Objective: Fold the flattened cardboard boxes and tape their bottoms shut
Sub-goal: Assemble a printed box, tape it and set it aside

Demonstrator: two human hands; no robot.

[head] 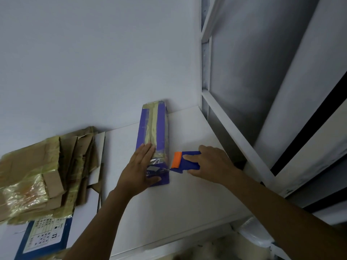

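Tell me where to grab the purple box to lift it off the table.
Grip the purple box across its narrow width near mid-length, clear of the tape dispenser, coming from above. It lies long, slim on the white table, both long sides free; the left hand covers the near end.

2 bare forearms (pixel 97 222), bare left hand (pixel 139 166), bare right hand (pixel 210 164), short plain fingernails (pixel 185 156)
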